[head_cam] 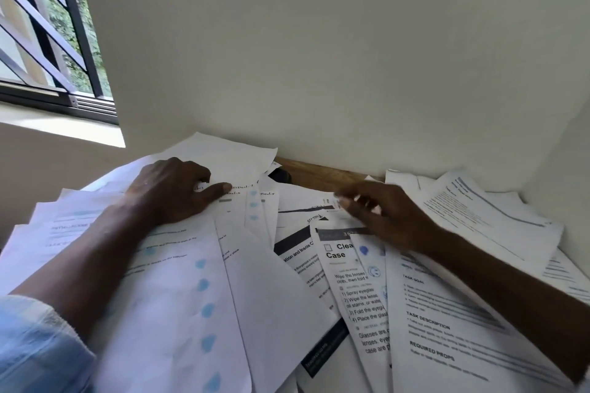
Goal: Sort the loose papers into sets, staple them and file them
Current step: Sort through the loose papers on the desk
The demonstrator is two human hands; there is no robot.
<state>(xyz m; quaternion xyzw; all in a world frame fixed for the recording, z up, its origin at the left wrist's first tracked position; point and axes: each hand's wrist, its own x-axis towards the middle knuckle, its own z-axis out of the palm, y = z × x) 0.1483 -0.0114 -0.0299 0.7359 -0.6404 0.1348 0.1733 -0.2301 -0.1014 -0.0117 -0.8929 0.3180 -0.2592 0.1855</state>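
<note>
Loose printed papers [287, 281] lie fanned and overlapping across the whole desk. My left hand [172, 191] rests on the left stack, thumb stretched out along a sheet with blue dots [204, 297], fingers curled over the sheets' far edge. My right hand [380, 210] is blurred over the middle sheets, fingers spread and reaching left above a page headed "Clea… Case" [351, 281]. It holds nothing that I can make out. A page with "TASK DESCRIPTION" [447, 338] lies under my right forearm.
A strip of wooden desk [319, 174] shows at the back against the white wall. A dark object [281, 175] peeks from under the papers there. A barred window [48, 41] is at the upper left. More sheets [485, 210] pile at the right corner.
</note>
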